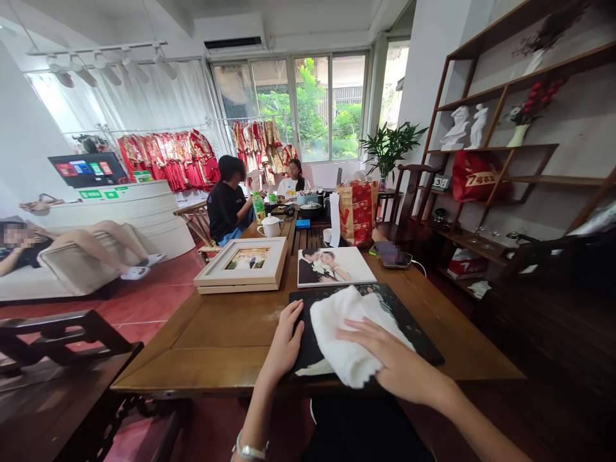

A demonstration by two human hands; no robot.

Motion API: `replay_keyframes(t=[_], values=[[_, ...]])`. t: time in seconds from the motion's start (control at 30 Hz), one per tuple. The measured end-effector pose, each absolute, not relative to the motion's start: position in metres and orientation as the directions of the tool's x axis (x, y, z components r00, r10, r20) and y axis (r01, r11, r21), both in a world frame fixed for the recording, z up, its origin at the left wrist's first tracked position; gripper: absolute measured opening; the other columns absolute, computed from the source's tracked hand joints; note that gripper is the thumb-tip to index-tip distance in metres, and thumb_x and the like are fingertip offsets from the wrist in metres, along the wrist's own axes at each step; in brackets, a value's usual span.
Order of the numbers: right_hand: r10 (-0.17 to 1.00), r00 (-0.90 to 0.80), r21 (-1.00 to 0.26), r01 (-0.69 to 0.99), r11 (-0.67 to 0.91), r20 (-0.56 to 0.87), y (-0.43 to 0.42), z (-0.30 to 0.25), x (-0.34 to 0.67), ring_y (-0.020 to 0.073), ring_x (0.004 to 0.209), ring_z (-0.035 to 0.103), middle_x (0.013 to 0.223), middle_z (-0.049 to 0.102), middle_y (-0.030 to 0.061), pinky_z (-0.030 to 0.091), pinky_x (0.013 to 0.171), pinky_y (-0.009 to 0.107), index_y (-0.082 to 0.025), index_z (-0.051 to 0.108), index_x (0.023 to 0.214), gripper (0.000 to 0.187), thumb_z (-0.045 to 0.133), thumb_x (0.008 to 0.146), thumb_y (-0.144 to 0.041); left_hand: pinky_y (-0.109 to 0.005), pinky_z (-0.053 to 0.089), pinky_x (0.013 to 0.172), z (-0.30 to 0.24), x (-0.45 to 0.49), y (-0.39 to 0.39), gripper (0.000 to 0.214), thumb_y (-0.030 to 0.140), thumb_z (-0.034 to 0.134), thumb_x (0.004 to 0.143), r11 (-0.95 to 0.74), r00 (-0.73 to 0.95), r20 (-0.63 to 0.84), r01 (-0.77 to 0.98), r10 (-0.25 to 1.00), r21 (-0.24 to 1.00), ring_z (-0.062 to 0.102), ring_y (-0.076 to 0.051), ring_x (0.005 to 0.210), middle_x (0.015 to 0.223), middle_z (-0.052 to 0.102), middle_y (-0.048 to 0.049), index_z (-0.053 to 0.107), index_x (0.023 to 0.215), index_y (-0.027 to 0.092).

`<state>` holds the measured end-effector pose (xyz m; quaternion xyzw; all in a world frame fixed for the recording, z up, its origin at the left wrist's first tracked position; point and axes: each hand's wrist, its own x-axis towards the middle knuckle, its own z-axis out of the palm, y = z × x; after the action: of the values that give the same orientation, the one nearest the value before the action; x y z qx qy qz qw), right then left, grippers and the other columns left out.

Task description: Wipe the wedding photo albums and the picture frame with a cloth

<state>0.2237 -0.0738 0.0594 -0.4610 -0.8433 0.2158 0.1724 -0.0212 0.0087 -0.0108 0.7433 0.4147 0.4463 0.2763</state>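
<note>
On the wooden table, a dark photo panel [423, 343] lies flat in front of me, its picture mostly covered. A white cloth [337, 321] is bunched over its middle. My right hand [385, 356] presses on the cloth from above, fingers stretched out and slightly apart. At the panel's left edge rests my left hand [287, 337], fingers extended along the edge and thumb apart. Just beyond the panel is a light photo print [337, 266] of a couple. Stacked pale wooden picture frames [243, 264] lie to its left.
A phone [393, 255] with a white cable lies at the right. Farther back stand a red paper bag [359, 215], a white lidded mug [270, 226] and a green bottle [258, 208]. Two people sit at the far end. A wooden chair [62, 346] is at lower left, shelves [481, 179] at right.
</note>
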Motion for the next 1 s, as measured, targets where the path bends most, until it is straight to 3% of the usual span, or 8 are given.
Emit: replay_keyframes(t=[0.17,0.33,0.43,0.57,0.67,0.77,0.87,1.0], values=[[0.947,-0.321,-0.542,0.793,0.278,0.016,-0.075,0.054,0.279,0.0242,0.133,0.034,0.143,0.041,0.0007,0.026,0.110,0.045,-0.027,0.050,0.132,0.059,0.041,0.075,-0.012,-0.043,0.023,0.114,-0.014,-0.022,0.010,0.039,0.024,0.040,0.091,-0.505,0.270,0.429,0.383,0.862,0.774,0.035,-0.020,0.133,0.140,0.041,-0.0080,0.047,0.130,0.024],[0.978,-0.154,-0.343,0.919,0.193,0.138,-0.034,0.047,0.257,0.0265,0.135,0.028,0.143,0.042,0.0069,0.018,0.110,0.050,-0.021,0.045,0.136,0.073,0.042,0.065,-0.005,-0.043,0.023,0.114,-0.013,-0.021,0.011,0.038,0.028,0.038,0.093,-0.495,0.264,0.421,0.379,0.868,0.782,0.035,-0.019,0.133,0.140,0.042,-0.0080,0.047,0.129,0.023],[0.960,-0.209,-0.272,0.928,0.254,0.184,-0.028,0.042,0.211,0.0300,0.138,0.019,0.147,0.035,0.0081,0.008,0.110,0.055,-0.021,0.044,0.137,0.079,0.047,0.060,-0.005,-0.042,0.025,0.113,-0.012,-0.020,0.011,0.036,0.032,0.034,0.095,-0.478,0.241,0.414,0.383,0.878,0.790,0.037,-0.018,0.131,0.138,0.044,-0.0074,0.050,0.126,0.024],[0.893,-0.408,-0.303,0.840,0.449,0.193,-0.057,0.046,0.164,0.0284,0.140,0.010,0.150,0.030,0.0061,0.003,0.112,0.052,-0.023,0.039,0.140,0.087,0.047,0.055,-0.004,-0.041,0.027,0.112,-0.010,-0.019,0.012,0.038,0.036,0.032,0.095,-0.464,0.232,0.403,0.384,0.886,0.799,0.040,-0.018,0.130,0.135,0.047,-0.0086,0.051,0.125,0.023],[0.844,-0.523,-0.353,0.772,0.528,0.119,-0.092,0.056,0.161,0.0277,0.140,0.004,0.152,0.024,0.0034,0.003,0.112,0.054,-0.025,0.034,0.142,0.096,0.044,0.050,-0.002,-0.041,0.029,0.111,-0.010,-0.019,0.012,0.037,0.035,0.033,0.094,-0.478,0.232,0.419,0.367,0.878,0.798,0.041,-0.019,0.129,0.135,0.047,-0.0092,0.051,0.124,0.023],[0.785,-0.618,-0.428,0.702,0.569,0.030,-0.120,0.061,0.188,0.0240,0.140,0.007,0.152,0.023,-0.0017,0.006,0.113,0.052,-0.029,0.034,0.141,0.101,0.039,0.045,0.000,-0.042,0.028,0.111,-0.012,-0.019,0.012,0.036,0.032,0.039,0.092,-0.490,0.227,0.435,0.380,0.871,0.784,0.040,-0.019,0.129,0.136,0.046,-0.0085,0.050,0.125,0.024],[0.799,-0.600,-0.479,0.689,0.544,0.044,-0.127,0.054,0.231,0.0193,0.140,0.011,0.149,0.028,-0.0080,0.009,0.114,0.049,-0.034,0.036,0.140,0.096,0.035,0.050,0.001,-0.043,0.026,0.112,-0.013,-0.019,0.012,0.038,0.029,0.045,0.089,-0.492,0.234,0.433,0.401,0.870,0.773,0.038,-0.020,0.131,0.138,0.045,-0.0079,0.048,0.127,0.025],[0.874,-0.475,-0.433,0.770,0.468,0.100,-0.102,0.035,0.286,0.0180,0.138,0.019,0.146,0.034,-0.0092,0.010,0.114,0.048,-0.035,0.037,0.139,0.087,0.036,0.059,0.000,-0.043,0.025,0.112,-0.012,-0.020,0.011,0.039,0.027,0.045,0.089,-0.486,0.248,0.419,0.401,0.874,0.776,0.038,-0.020,0.131,0.139,0.044,-0.0083,0.047,0.128,0.024]])
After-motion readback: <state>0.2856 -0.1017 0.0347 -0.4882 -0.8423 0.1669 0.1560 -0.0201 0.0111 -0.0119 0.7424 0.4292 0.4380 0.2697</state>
